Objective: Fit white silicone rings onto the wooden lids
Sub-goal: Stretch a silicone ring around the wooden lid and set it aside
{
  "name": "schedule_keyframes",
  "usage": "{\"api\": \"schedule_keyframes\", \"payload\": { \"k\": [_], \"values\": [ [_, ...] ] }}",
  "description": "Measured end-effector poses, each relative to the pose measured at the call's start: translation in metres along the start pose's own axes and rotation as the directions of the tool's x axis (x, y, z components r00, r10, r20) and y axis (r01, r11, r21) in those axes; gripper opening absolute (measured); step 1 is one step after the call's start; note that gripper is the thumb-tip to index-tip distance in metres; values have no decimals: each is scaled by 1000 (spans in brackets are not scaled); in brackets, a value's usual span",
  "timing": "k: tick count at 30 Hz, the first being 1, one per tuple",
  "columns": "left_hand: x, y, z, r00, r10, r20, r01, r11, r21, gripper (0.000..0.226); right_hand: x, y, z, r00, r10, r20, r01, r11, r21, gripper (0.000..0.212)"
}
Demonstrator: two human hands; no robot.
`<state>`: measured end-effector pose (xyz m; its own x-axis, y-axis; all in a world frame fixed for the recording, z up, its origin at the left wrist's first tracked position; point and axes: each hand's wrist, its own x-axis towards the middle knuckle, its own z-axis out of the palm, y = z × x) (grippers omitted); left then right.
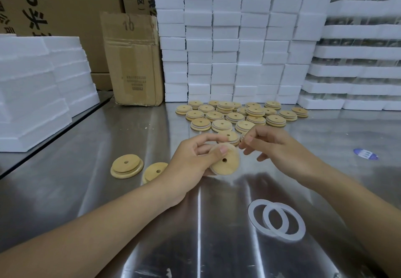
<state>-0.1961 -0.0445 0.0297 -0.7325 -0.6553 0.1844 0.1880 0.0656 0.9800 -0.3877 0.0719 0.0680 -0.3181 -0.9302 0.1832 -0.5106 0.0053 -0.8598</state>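
My left hand (pixel 191 158) grips a round wooden lid (pixel 226 162) with a small hole, thumb on its upper edge, held tilted above the metal table (pixel 108 139). A white ring edge shows along the lid's lower rim. My right hand (pixel 275 143) is just right of the lid, fingers curled, fingertips near the lid's upper right edge; whether it pinches anything is unclear. Two loose white silicone rings (pixel 277 219) lie overlapping near the front right. Two bare wooden lids (pixel 127 166) (pixel 155 170) lie left of my left hand.
Several wooden lids with rings (pixel 238 114) are laid out at the back of the table. Behind them stand stacks of white foam blocks (pixel 238 50), a cardboard box (pixel 134 60) and foam slabs (pixel 39 87) at left. A blue-white sticker (pixel 365 154) lies at right.
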Motion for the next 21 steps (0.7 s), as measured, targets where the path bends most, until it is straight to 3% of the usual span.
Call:
{"api": "schedule_keyframes", "payload": {
  "k": [2,4,7,10,13,16,20,21],
  "values": [
    [0,1,-1,1000,0,-20,0,1000,-5,13,0,1,-3,999,14,34,-13,999,-40,28],
    [0,2,0,1000,-4,-19,4,1000,-6,12,-1,4,-2,984,41,175,-23,995,-102,36],
    [0,1,3,1000,14,-19,-14,1000,21,11,-2,7,3,947,53,318,-37,998,-56,38],
    [1,1,2,986,139,-95,-115,969,217,14,2,7,-4,950,126,285,-126,992,-20,36],
    [2,4,-1,952,272,-139,-187,879,439,20,4,10,-23,906,336,258,-327,942,-76,39],
    [3,4,-4,935,309,-174,-198,862,466,27,4,19,-40,843,456,285,-469,883,-23,42],
    [5,0,-6,938,285,-199,-168,873,458,33,10,26,-47,888,442,122,-458,842,285,29],
    [6,0,-6,939,278,-204,-163,879,447,34,13,28,-49,893,436,112,-445,819,361,39]
  ]
}}
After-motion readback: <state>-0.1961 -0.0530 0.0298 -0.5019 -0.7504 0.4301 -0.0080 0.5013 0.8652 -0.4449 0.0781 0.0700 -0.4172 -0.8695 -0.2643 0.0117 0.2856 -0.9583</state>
